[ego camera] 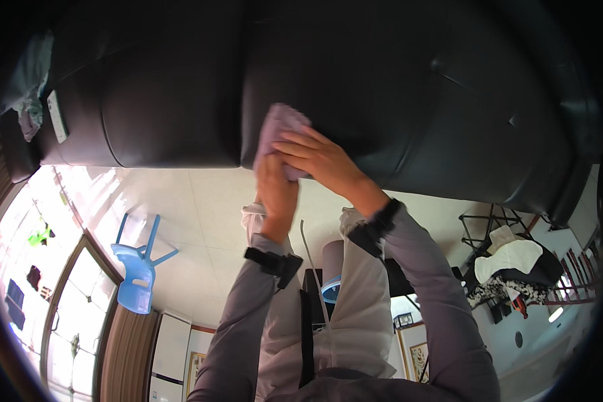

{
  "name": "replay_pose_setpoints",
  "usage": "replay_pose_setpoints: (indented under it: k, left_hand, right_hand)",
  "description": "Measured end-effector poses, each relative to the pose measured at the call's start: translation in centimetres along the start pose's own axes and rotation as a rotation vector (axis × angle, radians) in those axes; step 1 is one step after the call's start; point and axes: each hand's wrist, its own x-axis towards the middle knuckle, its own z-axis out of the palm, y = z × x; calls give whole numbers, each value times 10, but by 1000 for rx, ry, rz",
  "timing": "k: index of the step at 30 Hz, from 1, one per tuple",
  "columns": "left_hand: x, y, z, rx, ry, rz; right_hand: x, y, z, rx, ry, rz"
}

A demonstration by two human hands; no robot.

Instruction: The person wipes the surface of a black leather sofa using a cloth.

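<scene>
Both hands are on a folded mauve cloth at the front edge of a black leather sofa. My left hand grips the cloth's lower end, its fingertips partly hidden and slightly blurred. My right hand lies over the cloth from the right, fingers stretched across it and pressing it together. The cloth's upper end rests against the sofa near a seam between two seat cushions.
A white remote control and a crumpled grey-green cloth lie at the sofa's left end. A blue plastic chair stands behind at left, a bucket behind my legs. Clothes cover a black folding-frame seat at right.
</scene>
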Motion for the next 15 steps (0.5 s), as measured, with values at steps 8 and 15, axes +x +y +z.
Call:
replay_pose_setpoints:
  k: [8,15]
  left_hand:
    - [-110,140,148,-56,-395,378]
    - [-126,196,173,23,-250,654]
  right_hand:
    - [-261,72,-72,-66,59,314]
    - [-355,83,-74,53,13,587]
